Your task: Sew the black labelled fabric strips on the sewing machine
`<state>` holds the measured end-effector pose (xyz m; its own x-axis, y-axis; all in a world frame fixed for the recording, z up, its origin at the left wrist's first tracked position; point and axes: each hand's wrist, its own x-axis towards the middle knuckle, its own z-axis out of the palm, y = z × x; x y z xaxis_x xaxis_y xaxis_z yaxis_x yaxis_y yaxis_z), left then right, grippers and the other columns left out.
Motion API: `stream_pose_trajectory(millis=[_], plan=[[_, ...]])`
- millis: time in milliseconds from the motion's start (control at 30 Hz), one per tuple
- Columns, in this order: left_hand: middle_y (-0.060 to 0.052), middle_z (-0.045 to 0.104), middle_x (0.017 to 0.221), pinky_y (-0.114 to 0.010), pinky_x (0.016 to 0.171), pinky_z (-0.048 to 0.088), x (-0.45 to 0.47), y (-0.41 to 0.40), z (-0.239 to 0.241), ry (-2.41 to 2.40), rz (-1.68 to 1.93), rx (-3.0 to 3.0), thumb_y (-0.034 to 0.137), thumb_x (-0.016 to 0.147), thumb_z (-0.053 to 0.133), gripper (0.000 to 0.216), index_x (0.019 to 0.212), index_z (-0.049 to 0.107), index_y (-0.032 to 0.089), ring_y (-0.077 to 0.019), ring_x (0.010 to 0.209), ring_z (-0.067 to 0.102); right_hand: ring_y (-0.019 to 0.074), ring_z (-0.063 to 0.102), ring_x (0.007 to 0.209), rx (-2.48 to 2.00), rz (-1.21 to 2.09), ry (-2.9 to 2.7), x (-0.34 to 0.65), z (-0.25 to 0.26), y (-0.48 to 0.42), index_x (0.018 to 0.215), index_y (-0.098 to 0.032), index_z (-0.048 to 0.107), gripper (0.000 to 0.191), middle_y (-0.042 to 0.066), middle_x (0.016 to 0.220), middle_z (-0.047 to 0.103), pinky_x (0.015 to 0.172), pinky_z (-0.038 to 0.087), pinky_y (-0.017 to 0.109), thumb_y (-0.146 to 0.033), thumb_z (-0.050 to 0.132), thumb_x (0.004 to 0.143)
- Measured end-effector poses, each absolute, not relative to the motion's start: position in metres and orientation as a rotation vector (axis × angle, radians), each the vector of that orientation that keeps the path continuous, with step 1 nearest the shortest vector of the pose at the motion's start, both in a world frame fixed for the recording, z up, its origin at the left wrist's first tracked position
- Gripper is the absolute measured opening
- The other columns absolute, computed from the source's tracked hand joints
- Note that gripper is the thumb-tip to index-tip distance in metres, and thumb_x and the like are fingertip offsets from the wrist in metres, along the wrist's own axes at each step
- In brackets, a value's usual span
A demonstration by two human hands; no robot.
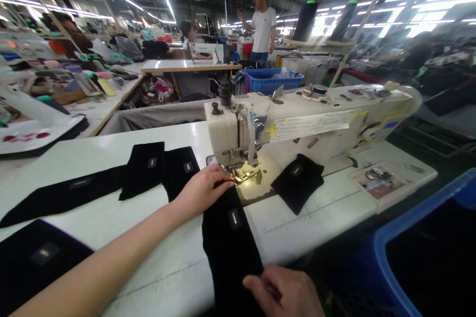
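Note:
A black fabric piece (230, 252) with a small woven label (235, 219) hangs from the needle area of the sewing machine (230, 133) over the table's front edge. My left hand (204, 185) pinches its upper end just left of the lit presser foot (247, 173). Lower down, my right hand (288, 292) has curled fingers on the right edge of the same piece, thumb against the cloth. Another labelled black piece (297, 183) lies right of the needle. Several more, including one black piece (143, 168), are spread out to the left.
A blue basket (386, 257) stands at the lower right, beside the white sewing table (316, 225). A printed picture (381, 178) lies at the table's right end. Behind the machine are another blue basket (273, 79), a second workbench (174, 65) and a standing person (263, 27).

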<state>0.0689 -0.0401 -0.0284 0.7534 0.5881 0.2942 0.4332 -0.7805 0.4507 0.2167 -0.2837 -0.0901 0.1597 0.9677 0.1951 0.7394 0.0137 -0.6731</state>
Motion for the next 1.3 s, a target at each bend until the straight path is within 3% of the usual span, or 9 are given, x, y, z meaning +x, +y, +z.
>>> stream_pose_trajectory(millis=[133,267,367,600,1300], plan=[[-0.010,0.069,0.102,-0.043,0.083,0.056,0.061,-0.063,-0.022,0.788,0.763,2.951,0.028,0.099,0.054,0.023,0.107,0.072,0.015,-0.0254,0.092,0.064,0.0135,0.067,0.054,-1.468,-0.028,-1.837,0.239,-0.085,-0.278,0.089,-0.017,0.065,0.036,0.006,0.075,0.071,0.042,0.045,0.019,-0.045,0.048,0.103],[-0.013,0.069,0.106,-0.045,0.083,0.058,0.056,-0.082,-0.025,0.754,0.691,3.127,0.023,0.102,0.047,0.027,0.110,0.070,0.011,-0.0281,0.096,0.063,0.0189,0.076,0.084,-1.318,-0.044,-2.042,0.255,-0.068,-0.269,0.118,-0.014,0.061,0.031,0.015,0.112,0.073,0.061,0.060,0.023,-0.027,0.036,0.106],[-0.015,0.067,0.113,-0.042,0.089,0.059,0.052,-0.083,-0.030,0.660,0.632,3.072,0.024,0.103,0.045,0.031,0.118,0.067,0.007,-0.0261,0.101,0.063,0.0184,0.076,0.081,-1.285,0.040,-2.117,0.259,-0.058,-0.266,0.117,-0.015,0.062,0.028,0.012,0.113,0.074,0.066,0.062,0.026,-0.023,0.037,0.106],[-0.013,0.065,0.121,-0.042,0.097,0.057,0.049,-0.064,-0.031,0.528,0.573,2.963,0.027,0.104,0.045,0.032,0.125,0.065,0.015,-0.0245,0.109,0.063,0.0194,0.075,0.080,-1.207,0.079,-2.139,0.261,-0.054,-0.261,0.120,-0.012,0.061,0.026,0.012,0.112,0.075,0.061,0.061,0.027,-0.020,0.041,0.106],[-0.013,0.066,0.120,-0.045,0.097,0.057,0.051,-0.052,-0.031,0.509,0.595,2.907,0.028,0.103,0.045,0.032,0.125,0.066,0.016,-0.0255,0.111,0.062,0.0144,0.072,0.067,-1.211,0.113,-2.119,0.252,-0.060,-0.253,0.113,-0.011,0.067,0.031,0.012,0.107,0.075,0.055,0.056,0.023,-0.018,0.037,0.107]])
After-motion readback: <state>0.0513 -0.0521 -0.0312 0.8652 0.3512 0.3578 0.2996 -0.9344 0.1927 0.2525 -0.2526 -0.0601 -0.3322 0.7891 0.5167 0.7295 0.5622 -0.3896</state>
